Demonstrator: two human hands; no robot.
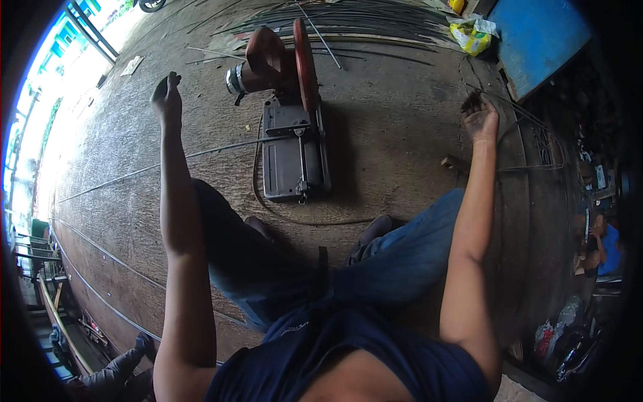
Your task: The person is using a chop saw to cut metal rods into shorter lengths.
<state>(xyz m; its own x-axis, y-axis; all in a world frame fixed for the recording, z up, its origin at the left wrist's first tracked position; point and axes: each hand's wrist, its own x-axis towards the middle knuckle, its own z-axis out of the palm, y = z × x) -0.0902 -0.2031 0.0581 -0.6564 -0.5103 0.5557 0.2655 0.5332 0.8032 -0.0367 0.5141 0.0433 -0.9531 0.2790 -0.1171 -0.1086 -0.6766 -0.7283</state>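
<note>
My left hand (167, 97) is raised at the left with its fingers partly extended, and I make out nothing in it. My right hand (481, 122) is held out at the right, palm up and dark with grime, fingers spread and slightly curled. A dark patch at its fingertips is too unclear to name. Between the hands, on the floor in front of my legs, stands a cut-off saw (288, 157) with a red guard and a grey base. A thin metal rod (221, 149) lies across its base at the vise and runs out to the left behind my left forearm. Neither hand touches the saw.
A black cable (295, 220) curves around the saw's base near my feet. Long metal bars (335, 30) lie spread at the far side. A yellow bag (471, 39) sits beside a blue panel (539, 43). Another person (608, 249) is at the right edge; another's leg (120, 372) shows lower left.
</note>
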